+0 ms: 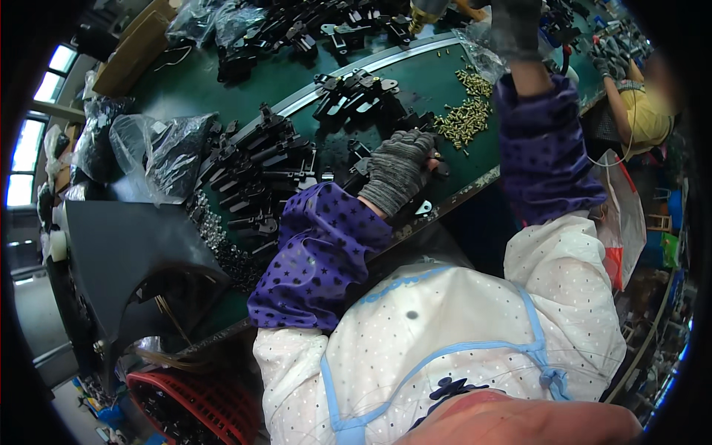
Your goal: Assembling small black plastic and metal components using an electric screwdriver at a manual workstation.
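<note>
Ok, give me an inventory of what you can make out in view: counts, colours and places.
Table: one, green, centre
Mechanical parts: many, black, left, middle and top of table
Screws: many, brass-coloured, right side of table
Small pieces: many, silver, left side of table
Plastic bags: several, clear, left and top
Cardboard box: one, brown, upper left
Panel: one, dark grey, left
Basket: one, red, lower left
Co-worker: one, yellow top, right
Left hand: one, grey glove, mid-table, fingers curled
Right hand: one, dark grey glove, top; grip unclear
</note>
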Demonstrator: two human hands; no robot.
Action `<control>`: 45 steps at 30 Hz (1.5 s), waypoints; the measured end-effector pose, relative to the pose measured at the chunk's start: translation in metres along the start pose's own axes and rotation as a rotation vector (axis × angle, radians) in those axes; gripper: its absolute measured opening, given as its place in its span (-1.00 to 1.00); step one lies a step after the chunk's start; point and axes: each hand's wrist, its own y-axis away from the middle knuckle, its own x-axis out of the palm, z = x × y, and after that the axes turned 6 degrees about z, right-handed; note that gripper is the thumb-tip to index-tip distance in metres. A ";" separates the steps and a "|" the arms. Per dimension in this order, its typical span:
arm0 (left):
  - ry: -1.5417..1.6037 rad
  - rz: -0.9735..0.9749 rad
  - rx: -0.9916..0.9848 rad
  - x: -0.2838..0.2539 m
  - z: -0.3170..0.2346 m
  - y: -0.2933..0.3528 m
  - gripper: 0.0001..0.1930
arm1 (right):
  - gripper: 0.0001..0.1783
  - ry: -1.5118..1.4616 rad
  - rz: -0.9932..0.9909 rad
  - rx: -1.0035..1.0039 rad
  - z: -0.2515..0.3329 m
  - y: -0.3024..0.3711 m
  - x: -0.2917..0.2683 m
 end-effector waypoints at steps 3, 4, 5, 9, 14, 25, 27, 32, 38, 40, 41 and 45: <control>-0.026 0.024 -0.014 0.000 0.000 0.000 -0.75 | -0.32 0.566 -0.027 -0.478 -0.023 0.016 0.000; -0.049 0.008 -0.001 0.000 0.000 0.000 -0.74 | -0.33 0.773 0.014 -0.381 -0.030 0.015 0.003; -0.051 0.026 -0.015 0.000 -0.001 0.000 -0.74 | -0.34 0.985 0.071 -0.296 -0.036 0.015 0.007; -0.042 0.039 -0.035 0.000 -0.001 0.000 -0.72 | -0.48 1.160 0.387 -0.536 -0.033 0.025 0.009; -0.041 0.047 -0.053 0.001 0.000 0.002 -0.69 | -0.51 -0.497 0.451 0.393 -0.002 0.091 -0.010; -0.037 0.014 -0.030 -0.001 -0.002 0.001 -0.77 | -0.41 -0.657 0.464 0.413 -0.033 0.128 -0.023; -0.020 0.013 -0.022 -0.001 -0.003 0.000 -0.77 | -0.40 -0.636 0.416 0.406 -0.032 0.131 -0.023; -0.034 0.022 -0.018 0.000 -0.002 -0.001 -0.77 | -0.39 -0.503 0.385 0.463 -0.019 0.135 -0.023; -0.063 0.026 -0.028 0.000 -0.003 0.000 -0.77 | -0.36 -0.632 0.533 0.458 -0.013 0.124 -0.019; -0.056 0.023 -0.019 0.001 -0.002 0.000 -0.77 | -0.35 -0.610 0.527 0.474 -0.013 0.121 -0.019; -0.049 0.024 -0.016 0.001 -0.002 0.000 -0.77 | -0.35 -0.592 0.501 0.472 -0.013 0.120 -0.019; -0.028 -0.008 0.014 0.002 0.000 0.000 -0.78 | -0.36 -0.622 0.509 0.461 -0.013 0.124 -0.020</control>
